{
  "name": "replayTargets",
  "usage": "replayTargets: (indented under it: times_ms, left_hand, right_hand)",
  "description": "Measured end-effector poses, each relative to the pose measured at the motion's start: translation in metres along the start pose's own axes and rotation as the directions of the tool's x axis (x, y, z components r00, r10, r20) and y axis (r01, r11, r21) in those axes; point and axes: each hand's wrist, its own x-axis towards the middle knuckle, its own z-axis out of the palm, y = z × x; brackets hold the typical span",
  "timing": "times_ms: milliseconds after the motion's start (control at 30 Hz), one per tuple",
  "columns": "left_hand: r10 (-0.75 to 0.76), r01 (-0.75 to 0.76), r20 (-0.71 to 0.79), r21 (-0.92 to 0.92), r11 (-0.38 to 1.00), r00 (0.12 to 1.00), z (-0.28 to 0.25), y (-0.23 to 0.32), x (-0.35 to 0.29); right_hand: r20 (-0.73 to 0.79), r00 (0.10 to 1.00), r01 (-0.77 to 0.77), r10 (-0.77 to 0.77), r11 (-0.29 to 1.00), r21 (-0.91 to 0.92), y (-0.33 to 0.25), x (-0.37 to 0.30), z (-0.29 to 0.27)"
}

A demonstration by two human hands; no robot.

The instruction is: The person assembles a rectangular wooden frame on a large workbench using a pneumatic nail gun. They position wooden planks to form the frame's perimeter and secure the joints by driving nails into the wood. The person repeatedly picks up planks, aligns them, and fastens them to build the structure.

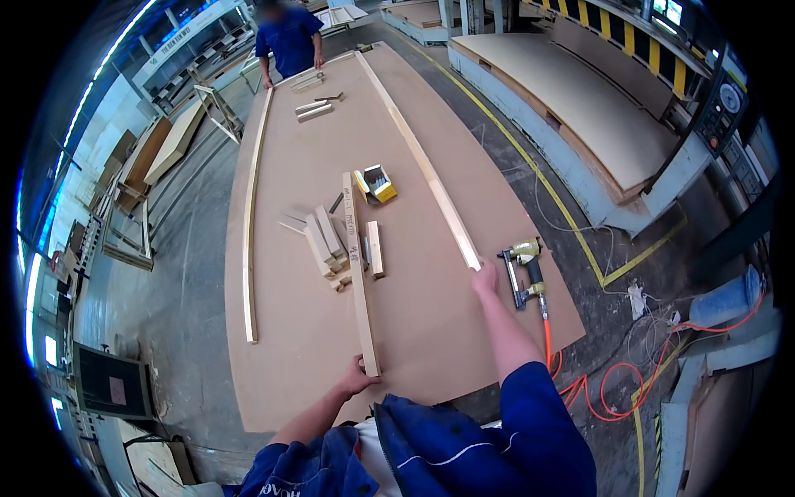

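My left hand (357, 378) is closed around the near end of a wooden strip (363, 311) that points away from me over the middle of a large brown board (306, 381). At the near end of a long wooden rail (426, 166), my right hand (486, 277) grips the wood; this rail runs up the board's right side. A pneumatic stapler (524, 269) lies just right of that hand, with an orange hose on it. Beside the strip are a stack of short wood blocks (325, 236), a single block (376, 248) and a yellow box of staples (378, 184).
A second long rail (258, 215) lies along the board's left side. At the far end a person in blue (288, 41) has both hands at the frame's corners. More short pieces (315, 109) lie there. A press with stacked panels (571, 99) stands right; orange hose (613, 389) coils on the floor.
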Motion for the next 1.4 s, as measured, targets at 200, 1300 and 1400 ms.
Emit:
replayTargets:
  times_ms: [200, 1300, 1400]
  left_hand:
    - [0.071, 0.077, 0.299, -0.454, 0.888, 0.952, 0.001, 0.024, -0.007]
    - [0.218, 0.018, -0.477, 0.442, 0.897, 0.852, -0.081, -0.067, -0.212]
    - [0.191, 0.071, -0.424, 0.528, 0.846, 0.886, -0.103, -0.093, -0.226]
  right_hand:
    - [-0.14, 0.974, 0.178, -0.176, 0.984, -0.002, 0.047, -0.074, 0.003]
    - [-0.206, 0.961, -0.24, 0.185, 0.928, -0.285, 0.111, 0.02, -0.128]
    - [-0.198, 0.969, -0.192, 0.15, 0.958, -0.213, 0.128, 0.019, -0.131]
